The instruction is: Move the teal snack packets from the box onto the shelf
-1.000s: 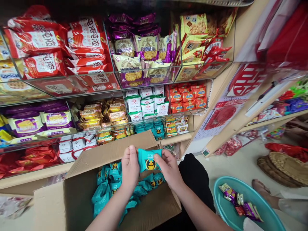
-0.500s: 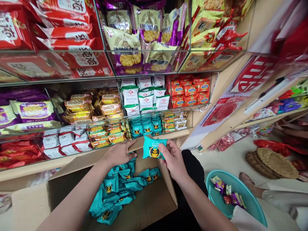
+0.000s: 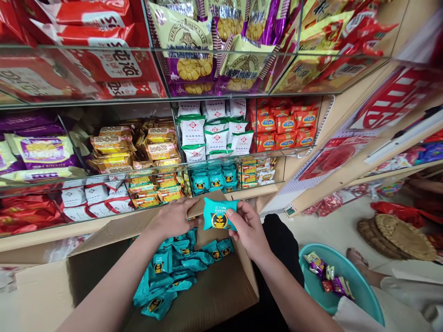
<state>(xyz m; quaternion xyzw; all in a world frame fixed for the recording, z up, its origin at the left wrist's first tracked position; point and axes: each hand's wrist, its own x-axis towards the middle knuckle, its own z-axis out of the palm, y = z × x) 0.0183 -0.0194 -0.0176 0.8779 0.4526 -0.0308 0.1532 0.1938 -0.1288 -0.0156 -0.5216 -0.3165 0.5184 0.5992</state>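
My right hand (image 3: 248,227) pinches a teal snack packet (image 3: 218,214) between thumb and fingers, its printed face with a yellow figure turned toward me. Just left of it, my left hand (image 3: 176,217) rests on the upper flap of a cardboard box (image 3: 221,295), fingers bent over the flap's edge. Inside the open box lies a loose heap of teal packets (image 3: 162,272). Similar teal packets (image 3: 215,177) stand in rows in a lower shelf compartment, behind a clear front panel.
Shelves (image 3: 114,101) of red, purple, white and yellow packets rise in front. At the right, a teal basin (image 3: 311,295) with a few packets stands on the floor near a person's foot (image 3: 358,258) and woven mats (image 3: 404,235).
The view has shifted a little closer to the shelves. My right hand still holds the teal packet, and my left hand stays on the box flap.
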